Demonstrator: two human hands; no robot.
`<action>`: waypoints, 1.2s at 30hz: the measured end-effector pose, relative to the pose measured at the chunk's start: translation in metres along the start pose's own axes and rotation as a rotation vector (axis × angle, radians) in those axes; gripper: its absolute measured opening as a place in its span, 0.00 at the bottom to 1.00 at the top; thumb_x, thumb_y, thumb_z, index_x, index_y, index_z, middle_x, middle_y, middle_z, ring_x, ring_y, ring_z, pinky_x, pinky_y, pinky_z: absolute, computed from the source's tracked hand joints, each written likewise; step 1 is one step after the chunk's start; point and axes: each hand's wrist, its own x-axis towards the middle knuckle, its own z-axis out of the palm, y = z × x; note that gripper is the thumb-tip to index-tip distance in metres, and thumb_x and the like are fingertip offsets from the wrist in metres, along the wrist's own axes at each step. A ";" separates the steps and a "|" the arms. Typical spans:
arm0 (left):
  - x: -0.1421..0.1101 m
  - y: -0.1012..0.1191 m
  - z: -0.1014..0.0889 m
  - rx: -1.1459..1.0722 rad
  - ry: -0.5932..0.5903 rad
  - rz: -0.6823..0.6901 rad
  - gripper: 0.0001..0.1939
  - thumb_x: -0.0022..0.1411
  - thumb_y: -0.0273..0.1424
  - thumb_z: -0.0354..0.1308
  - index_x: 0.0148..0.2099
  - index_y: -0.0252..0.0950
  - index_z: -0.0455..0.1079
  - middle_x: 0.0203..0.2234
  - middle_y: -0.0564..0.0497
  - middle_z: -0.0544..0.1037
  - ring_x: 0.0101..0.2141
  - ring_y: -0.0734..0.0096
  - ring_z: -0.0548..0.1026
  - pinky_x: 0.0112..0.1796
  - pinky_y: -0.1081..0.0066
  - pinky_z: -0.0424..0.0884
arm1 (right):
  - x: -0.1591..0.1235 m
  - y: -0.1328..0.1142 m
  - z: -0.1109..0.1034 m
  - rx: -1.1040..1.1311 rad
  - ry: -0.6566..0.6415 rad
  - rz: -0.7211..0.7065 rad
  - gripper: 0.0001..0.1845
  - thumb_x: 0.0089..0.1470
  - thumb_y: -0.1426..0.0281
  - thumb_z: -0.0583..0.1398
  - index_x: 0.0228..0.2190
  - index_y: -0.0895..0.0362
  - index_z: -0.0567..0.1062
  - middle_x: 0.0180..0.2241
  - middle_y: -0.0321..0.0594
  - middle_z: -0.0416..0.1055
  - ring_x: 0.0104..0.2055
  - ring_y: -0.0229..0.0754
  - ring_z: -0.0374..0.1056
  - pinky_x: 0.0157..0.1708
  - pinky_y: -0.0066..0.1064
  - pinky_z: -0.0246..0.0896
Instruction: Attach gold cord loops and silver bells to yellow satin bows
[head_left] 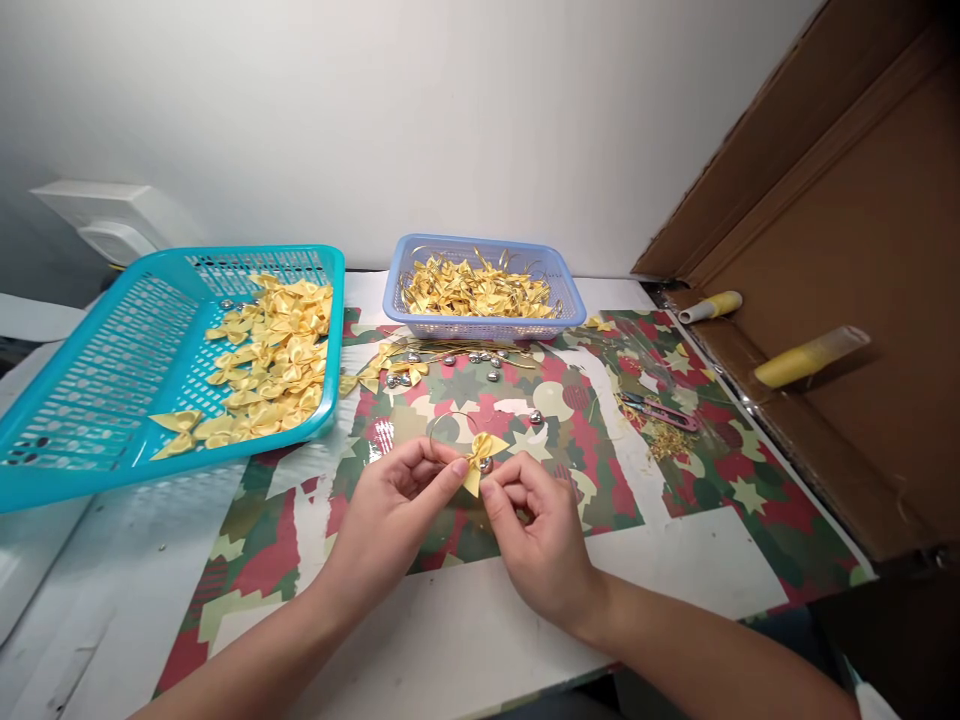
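Note:
Between my two hands is a yellow ribbon bow (487, 446), held just above the patterned table cover. My left hand (409, 490) pinches the bow's left side between thumb and fingers. A thin gold wire (451, 414) arches up from behind those fingers. At the bow's centre right sits a small silver jingle bell (486, 465). My right hand (536, 530) is closed, thumb and index finger pinched together at the bell; whether they grip the bell or a wire end is hidden. Another silver bell (535, 418) lies on the cover beyond my right hand.
A turquoise basket (337, 350) of yellow bows stands at left. At the back, a blue-purple basket (484, 328) holds bows with gold wires. Loose gold wires (480, 348) and several bells lie before it. Pink-handled thread snips (664, 410) and gold clippings (670, 440) lie right, near a cardboard wall (840, 250).

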 end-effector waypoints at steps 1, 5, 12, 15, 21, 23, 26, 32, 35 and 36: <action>0.000 0.000 0.000 0.009 0.008 0.003 0.12 0.56 0.40 0.64 0.31 0.36 0.71 0.23 0.54 0.74 0.25 0.74 0.72 0.25 0.77 0.68 | 0.000 0.000 0.000 -0.003 0.000 0.002 0.12 0.58 0.71 0.54 0.24 0.54 0.59 0.14 0.23 0.48 0.15 0.30 0.44 0.18 0.25 0.39; -0.001 0.000 0.001 0.034 0.027 0.015 0.12 0.56 0.40 0.64 0.30 0.36 0.71 0.24 0.54 0.75 0.26 0.74 0.73 0.27 0.77 0.69 | 0.000 -0.001 0.000 -0.010 0.004 0.002 0.12 0.58 0.71 0.54 0.24 0.54 0.59 0.14 0.23 0.48 0.15 0.30 0.43 0.18 0.26 0.39; -0.002 -0.002 0.001 0.072 0.033 0.044 0.12 0.58 0.39 0.63 0.31 0.36 0.70 0.23 0.56 0.74 0.25 0.76 0.71 0.26 0.79 0.66 | -0.001 0.002 0.001 0.000 0.001 0.012 0.12 0.59 0.71 0.53 0.24 0.54 0.59 0.14 0.23 0.49 0.16 0.30 0.44 0.18 0.26 0.40; -0.002 -0.002 0.002 0.088 0.037 0.079 0.11 0.58 0.38 0.62 0.31 0.36 0.71 0.24 0.55 0.74 0.26 0.76 0.71 0.26 0.79 0.67 | -0.001 0.002 0.001 0.013 -0.002 0.019 0.12 0.59 0.71 0.53 0.24 0.54 0.59 0.14 0.24 0.49 0.16 0.30 0.44 0.18 0.26 0.40; -0.004 -0.002 0.003 0.143 0.076 0.135 0.09 0.58 0.36 0.62 0.30 0.36 0.72 0.23 0.54 0.74 0.25 0.74 0.71 0.25 0.77 0.66 | -0.001 0.001 0.002 0.036 -0.004 0.025 0.12 0.59 0.70 0.54 0.24 0.54 0.59 0.14 0.24 0.49 0.16 0.30 0.45 0.18 0.25 0.41; -0.005 -0.003 0.003 0.156 0.072 0.143 0.08 0.58 0.36 0.62 0.30 0.36 0.72 0.23 0.54 0.75 0.25 0.74 0.71 0.25 0.77 0.66 | -0.001 0.002 0.002 0.042 -0.001 0.029 0.12 0.59 0.70 0.54 0.24 0.54 0.60 0.14 0.24 0.50 0.16 0.30 0.45 0.18 0.25 0.42; -0.006 -0.006 0.003 0.190 0.048 0.171 0.08 0.59 0.35 0.60 0.30 0.36 0.73 0.24 0.53 0.76 0.26 0.73 0.72 0.26 0.75 0.68 | -0.001 0.005 0.002 0.062 0.003 0.057 0.11 0.60 0.68 0.54 0.25 0.54 0.61 0.15 0.26 0.52 0.17 0.31 0.47 0.19 0.25 0.45; -0.006 -0.005 0.005 0.083 0.046 0.140 0.08 0.58 0.36 0.62 0.34 0.37 0.72 0.27 0.52 0.77 0.30 0.70 0.75 0.32 0.74 0.74 | 0.000 0.008 0.004 0.152 0.005 0.112 0.12 0.60 0.64 0.55 0.26 0.55 0.64 0.15 0.27 0.56 0.18 0.31 0.50 0.19 0.24 0.47; -0.005 -0.004 0.005 0.006 0.073 0.124 0.09 0.57 0.37 0.63 0.38 0.38 0.71 0.28 0.54 0.77 0.32 0.71 0.76 0.33 0.76 0.74 | 0.000 0.008 0.005 0.180 0.017 0.100 0.12 0.60 0.64 0.56 0.27 0.56 0.65 0.16 0.27 0.57 0.17 0.30 0.51 0.19 0.25 0.48; -0.004 -0.003 0.005 -0.010 0.058 0.106 0.10 0.57 0.37 0.63 0.37 0.38 0.71 0.28 0.53 0.77 0.32 0.71 0.76 0.32 0.76 0.74 | 0.000 0.008 0.005 0.179 0.019 0.094 0.12 0.60 0.64 0.56 0.27 0.56 0.65 0.16 0.27 0.57 0.17 0.30 0.51 0.18 0.25 0.48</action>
